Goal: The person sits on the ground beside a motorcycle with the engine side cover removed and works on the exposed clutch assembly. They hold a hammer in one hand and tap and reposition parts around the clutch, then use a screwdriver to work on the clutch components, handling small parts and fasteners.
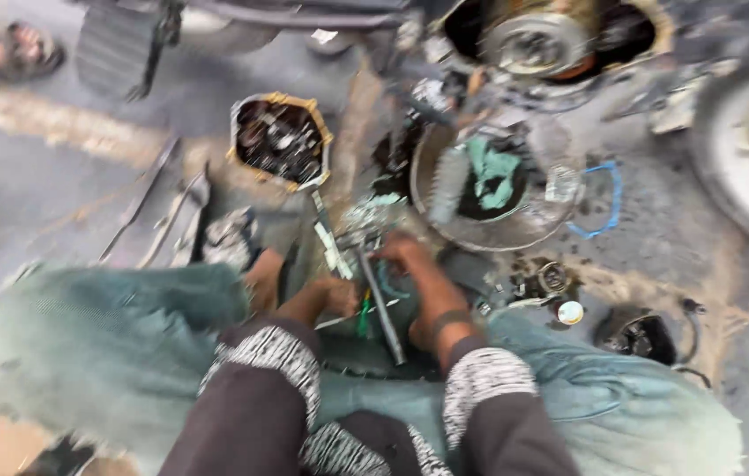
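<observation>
The picture is motion-blurred. I sit on the ground with my knees in teal jeans spread apart. My right hand (417,275) reaches forward, its fingers closed round the top of a long dark metal rod (385,319) that slants down toward my lap. My left hand (332,295) is curled just left of the rod, beside a green-handled tool (363,310); the blur hides whether it holds anything. Small metal parts and pale strips (332,247) lie just in front of both hands.
Ahead stands a round metal basin (445,220) with a green rag (491,172). An octagonal tin of dark parts (279,137) is to its left. A blue ring (602,198), a wheel (745,150), an engine part (540,40) and another person's sandalled foot (17,48) surround them.
</observation>
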